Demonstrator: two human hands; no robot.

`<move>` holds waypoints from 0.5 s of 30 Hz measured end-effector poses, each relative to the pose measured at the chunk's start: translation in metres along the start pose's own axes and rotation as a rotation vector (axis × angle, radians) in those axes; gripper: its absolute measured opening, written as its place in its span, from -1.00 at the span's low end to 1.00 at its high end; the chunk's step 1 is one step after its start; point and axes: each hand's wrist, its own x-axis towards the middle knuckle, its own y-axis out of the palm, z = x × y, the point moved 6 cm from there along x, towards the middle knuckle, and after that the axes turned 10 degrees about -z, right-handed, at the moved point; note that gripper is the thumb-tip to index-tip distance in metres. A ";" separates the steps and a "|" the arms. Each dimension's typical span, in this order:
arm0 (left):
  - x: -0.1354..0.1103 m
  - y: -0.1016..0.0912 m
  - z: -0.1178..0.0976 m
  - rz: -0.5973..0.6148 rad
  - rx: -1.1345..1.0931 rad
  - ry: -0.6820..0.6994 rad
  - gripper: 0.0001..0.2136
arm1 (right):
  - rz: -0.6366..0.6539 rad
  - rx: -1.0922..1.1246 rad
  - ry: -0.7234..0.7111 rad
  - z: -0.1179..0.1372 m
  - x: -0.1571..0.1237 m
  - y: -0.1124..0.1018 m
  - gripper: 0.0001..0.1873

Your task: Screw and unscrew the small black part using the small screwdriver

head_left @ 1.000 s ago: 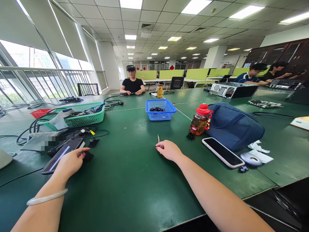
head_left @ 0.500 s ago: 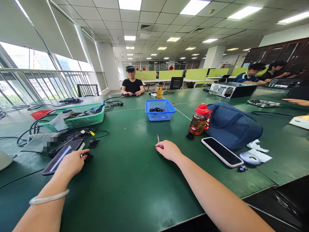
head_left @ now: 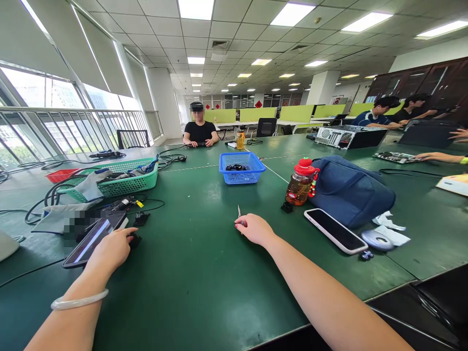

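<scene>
My left hand [head_left: 114,247] is at the left, beside a tablet-like device [head_left: 95,239] with a lit screen. Its index finger reaches forward, and the fingers close over a small black piece [head_left: 136,241], partly hidden. A similar black piece [head_left: 141,218] lies just beyond. At the centre, my right hand [head_left: 255,228] rests low over the table, thumb and index finger pinching a small, thin metal tool [head_left: 239,210] with its pointed tip facing away. The hand covers the rest of the tool, so its kind is unclear. Farther ahead stands a blue basket [head_left: 242,176] with black items inside.
A green basket [head_left: 146,181] with gloves and cables stands left. On the right are a red-lidded bottle [head_left: 298,187], a navy bag [head_left: 351,192], a phone [head_left: 334,230] and tissues [head_left: 393,235]. People sit across and at the far right, near an open computer case [head_left: 347,136].
My left hand has shifted slightly to the right; my right hand keeps nearly the same place. At the far right, another person's hand now touches the circuit board.
</scene>
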 end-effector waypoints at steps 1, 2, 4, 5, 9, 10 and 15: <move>-0.001 -0.003 -0.001 -0.024 -0.002 -0.001 -0.55 | 0.002 0.002 0.000 0.000 0.000 0.000 -0.71; -0.002 -0.007 -0.001 -0.058 -0.002 -0.005 -0.55 | 0.003 0.003 -0.001 0.000 0.000 0.000 -0.71; -0.004 -0.017 -0.003 -0.131 0.003 -0.015 -0.54 | -0.001 0.000 -0.004 0.000 0.000 0.000 -0.71; -0.005 -0.022 -0.004 -0.160 0.003 -0.017 -0.52 | -0.002 -0.001 -0.005 0.000 0.000 -0.001 -0.71; -0.009 -0.030 -0.004 -0.157 0.009 -0.066 -0.47 | 0.005 -0.003 0.000 0.000 0.000 0.000 -0.72; -0.009 -0.030 -0.003 -0.141 0.016 -0.093 -0.45 | 0.008 -0.003 0.000 0.000 0.000 0.000 -0.72; -0.008 -0.024 0.005 -0.089 0.049 -0.193 -0.36 | 0.005 -0.005 -0.002 0.000 0.000 0.000 -0.71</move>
